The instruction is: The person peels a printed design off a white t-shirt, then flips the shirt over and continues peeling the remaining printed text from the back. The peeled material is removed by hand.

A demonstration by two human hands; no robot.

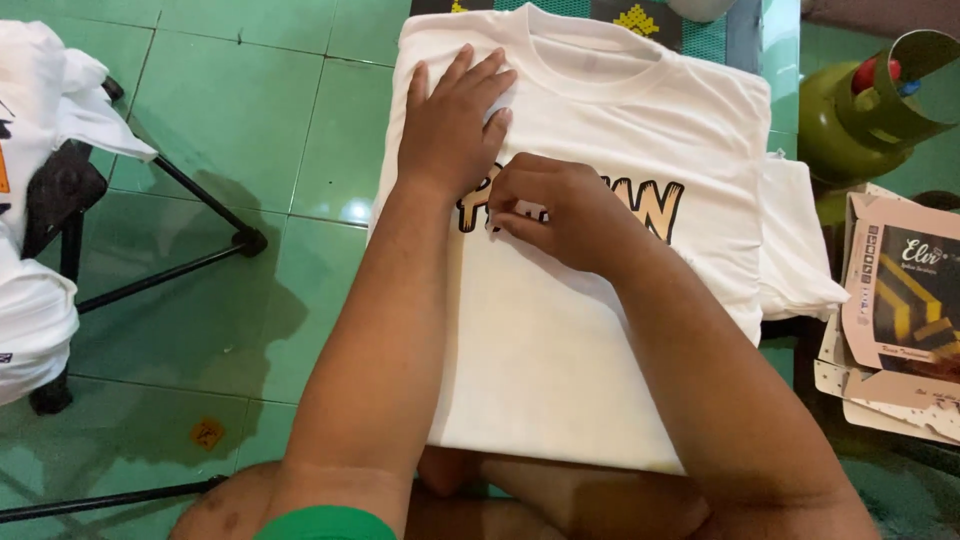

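A white t-shirt [560, 330] lies flat in front of me, collar away from me, with a tan and black print [655, 205] across its chest. My left hand [450, 125] presses flat on the shirt's upper left part, fingers spread. My right hand [555, 215] rests on the left end of the print, fingers pinched together on the fabric or a thin film there; what it pinches is too small to make out.
Green tiled floor [250, 120] on the left, with a black stand [190, 230] carrying white shirts [35, 200]. A green gas cylinder [860, 110] stands at the upper right. Flat cardboard packets [900, 300] lie at the right edge.
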